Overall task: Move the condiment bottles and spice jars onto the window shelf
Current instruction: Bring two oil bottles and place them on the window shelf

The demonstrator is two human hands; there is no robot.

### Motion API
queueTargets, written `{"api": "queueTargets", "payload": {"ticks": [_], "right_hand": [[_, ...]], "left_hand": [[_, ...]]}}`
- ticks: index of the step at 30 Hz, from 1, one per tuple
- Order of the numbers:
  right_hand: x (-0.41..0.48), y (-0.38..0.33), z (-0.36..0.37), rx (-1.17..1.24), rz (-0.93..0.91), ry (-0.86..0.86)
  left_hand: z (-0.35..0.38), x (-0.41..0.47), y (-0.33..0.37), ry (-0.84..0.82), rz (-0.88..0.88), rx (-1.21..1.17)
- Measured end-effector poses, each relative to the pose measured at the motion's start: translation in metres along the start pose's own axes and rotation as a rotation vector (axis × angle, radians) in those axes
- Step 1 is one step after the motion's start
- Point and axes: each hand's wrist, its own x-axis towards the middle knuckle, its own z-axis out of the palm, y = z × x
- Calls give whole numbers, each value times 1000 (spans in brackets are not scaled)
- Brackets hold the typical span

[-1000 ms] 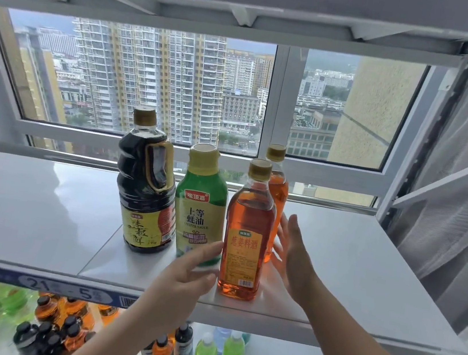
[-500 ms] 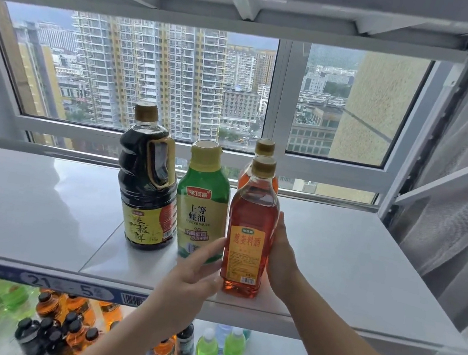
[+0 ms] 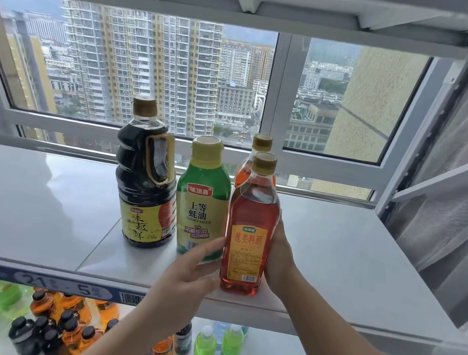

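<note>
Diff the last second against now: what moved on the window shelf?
The right hand closed in from open, off the front amber bottle, to flat against its right side; the left hand moved up to its lower left. Dark soy bottle, green oyster sauce bottle and rear amber bottle stayed put.

glossy white shelf [image 3: 41, 210], clear, probably plastic bottle [image 3: 250, 231], paper label.
</note>
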Motion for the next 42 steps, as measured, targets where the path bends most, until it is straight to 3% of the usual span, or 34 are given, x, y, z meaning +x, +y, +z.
{"api": "queueTargets", "payload": {"ticks": [6, 12, 17, 23, 34, 42], "right_hand": [[-6, -4, 1, -89, 5, 75], [-18, 12, -24, -352, -97, 235], [-67, 24, -42, -387, -225, 403], [-142, 44, -58, -471, -236, 539], [-270, 62, -108, -935, -89, 406], [-391, 74, -136, -950, -19, 435]], "left_hand": [[-4, 0, -2, 17, -5, 14], [-17, -7, -4, 10, -59, 130], [-24, -14, -5, -25, -89, 178], [-20, -23, -10, -136, -58, 267], [35, -84, -12, -333, -31, 427], [80, -171, -11, -390, -97, 451]]}}
